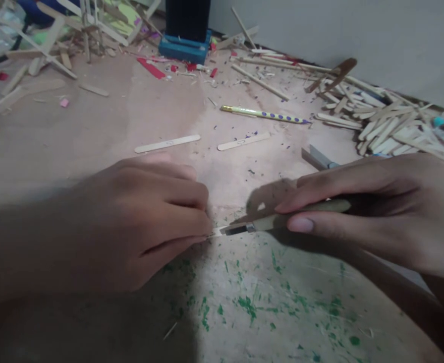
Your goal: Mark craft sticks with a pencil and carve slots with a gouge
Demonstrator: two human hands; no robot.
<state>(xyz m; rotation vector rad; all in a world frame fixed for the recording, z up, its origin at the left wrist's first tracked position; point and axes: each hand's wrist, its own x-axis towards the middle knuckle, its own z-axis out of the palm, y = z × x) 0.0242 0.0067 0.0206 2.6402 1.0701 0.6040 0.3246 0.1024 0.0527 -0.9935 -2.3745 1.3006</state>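
My right hand [373,206] is closed around the light wooden handle of a craft knife [269,222], thumb below and forefinger above. Its short flat blade points left and lies on the pale end of a popsicle stick [216,232]. Fingers bent, my left hand [161,217] presses that stick to the table; most of the stick is hidden beneath the fingertips. Just beyond the hands lie two more popsicle sticks, one on the left [167,143] and one on the right [243,141], each with a small pencil mark at its middle.
A yellow pencil with purple dots [265,115] lies farther back. Scissor blades [318,157] poke out behind my right hand. A heap of popsicle sticks [390,128] fills the right side by the wall. A blue stand [185,46] and a stick structure [88,25] are at the back.
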